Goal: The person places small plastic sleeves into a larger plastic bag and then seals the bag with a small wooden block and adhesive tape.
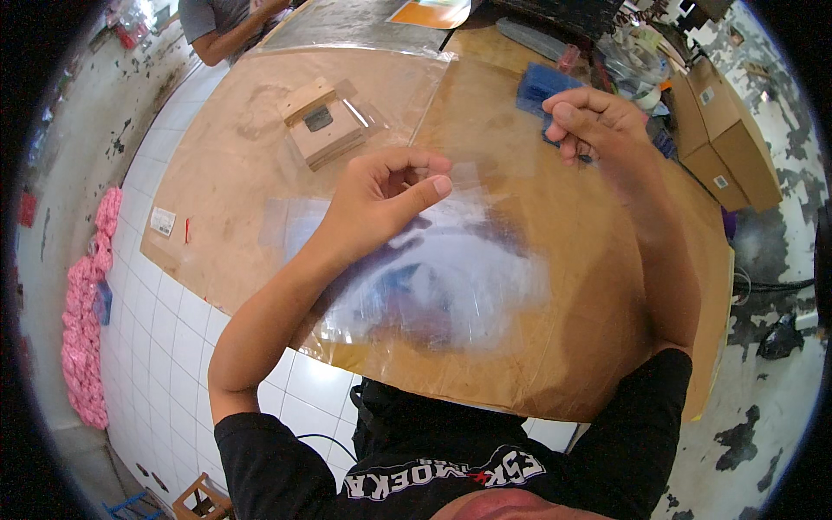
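Observation:
My left hand [390, 191] hovers over the far edge of a spread of clear plastic sheets [425, 286], its thumb and forefinger curved close together. A pale see-through patch shows beside those fingertips; whether they grip it I cannot tell. To the right, my right hand [600, 126] is raised with its fingers curled in a pinch, and what it holds, if anything, is too small to make out. Behind it lies a stack of blue film pieces [544, 85], partly hidden by the hand. A wooden block [334, 143] with a dark patch stands beyond my left hand.
Brown sheeting [217, 156] covers the table. A white label [162, 221] and a red strip [187, 230] lie at its left. Cardboard boxes [724, 134] and plastic clutter [628, 65] crowd the right side. Another person's arm [230, 39] shows at the far left.

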`<state>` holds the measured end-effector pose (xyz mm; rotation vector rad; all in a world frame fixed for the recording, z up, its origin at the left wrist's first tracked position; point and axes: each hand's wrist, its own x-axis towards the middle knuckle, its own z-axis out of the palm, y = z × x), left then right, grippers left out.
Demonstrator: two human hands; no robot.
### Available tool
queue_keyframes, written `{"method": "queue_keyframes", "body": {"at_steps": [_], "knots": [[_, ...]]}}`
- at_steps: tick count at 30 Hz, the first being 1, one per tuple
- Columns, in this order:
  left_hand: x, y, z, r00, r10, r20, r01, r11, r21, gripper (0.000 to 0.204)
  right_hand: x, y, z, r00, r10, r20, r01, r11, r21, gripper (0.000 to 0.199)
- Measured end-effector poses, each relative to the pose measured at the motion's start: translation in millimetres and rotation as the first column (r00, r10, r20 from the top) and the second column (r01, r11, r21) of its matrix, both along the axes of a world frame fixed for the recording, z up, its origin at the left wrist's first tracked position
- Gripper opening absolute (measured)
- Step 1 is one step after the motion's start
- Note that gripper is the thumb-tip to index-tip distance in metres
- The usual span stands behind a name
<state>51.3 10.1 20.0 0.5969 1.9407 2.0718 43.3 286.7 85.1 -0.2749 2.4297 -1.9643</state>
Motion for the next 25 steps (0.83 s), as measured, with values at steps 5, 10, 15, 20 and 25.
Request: {"method": "queue_keyframes", "body": {"at_steps": [5,10,15,20,25], "knots": [[2,1,4,1.000,-0.007,-0.013,0.006,0.997,-0.077,0.026,6,-9,0,1.000,0.024,-0.001,-0.024,0.998,0.057,0.027],[-1,-1,3,0.999,0.033,-0.017,-0.034,0.997,-0.076,0.023,8,-12,-3,0.999,0.035,-0.007,-0.034,0.998,0.059,0.027],[-4,-4,5,0.997,0.059,-0.046,-0.060,0.998,-0.026,0.023,7,-12,-1,1.000,-0.013,-0.025,0.013,1.000,-0.007,0.025],[-5,-5,12,0.991,0.127,-0.036,-0.123,0.987,0.099,0.026,2,-3,-5,0.999,-0.020,-0.046,0.018,0.999,-0.034,0.023],[-10,-16,12,0.985,0.165,-0.051,-0.154,0.974,0.164,0.031,-1,-1,-6,0.999,0.023,-0.042,-0.024,0.999,-0.028,0.026]]}}
